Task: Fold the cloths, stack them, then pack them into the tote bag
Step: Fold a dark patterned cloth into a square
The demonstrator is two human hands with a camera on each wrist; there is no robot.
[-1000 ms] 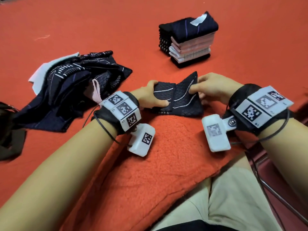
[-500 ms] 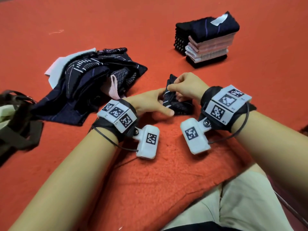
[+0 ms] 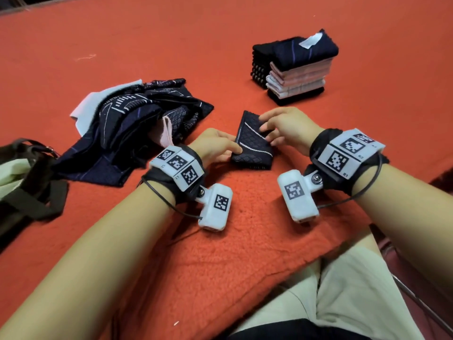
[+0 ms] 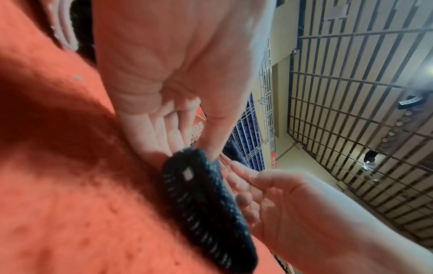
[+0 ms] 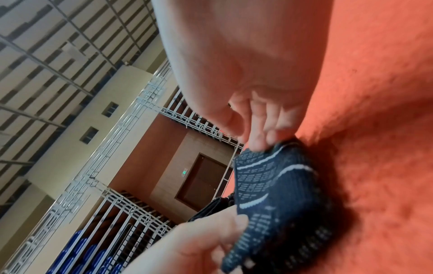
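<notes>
A small dark navy cloth (image 3: 252, 146) with white lines lies folded into a compact rectangle on the orange blanket, just in front of me. My left hand (image 3: 235, 149) pinches its left near corner, thumb on top (image 4: 206, 148). My right hand (image 3: 266, 133) holds its right far edge between the fingertips and thumb (image 5: 257, 142). The cloth (image 4: 206, 204) is slightly raised off the blanket between both hands (image 5: 269, 194). A stack of folded cloths (image 3: 299, 69), dark, pink and white, stands at the back right. The dark tote bag (image 3: 29, 182) lies at the far left.
A loose pile of unfolded dark patterned cloths (image 3: 132, 123), with a white and a pink one among them, lies left of my hands. The orange blanket (image 3: 171, 45) covers the whole surface. My lap in beige trousers (image 3: 343, 290) sits at the near edge.
The right hand folded the cloth's spread right half over to the left. The cloth is now a smaller, thicker rectangle, and both hands hold its opposite edges.
</notes>
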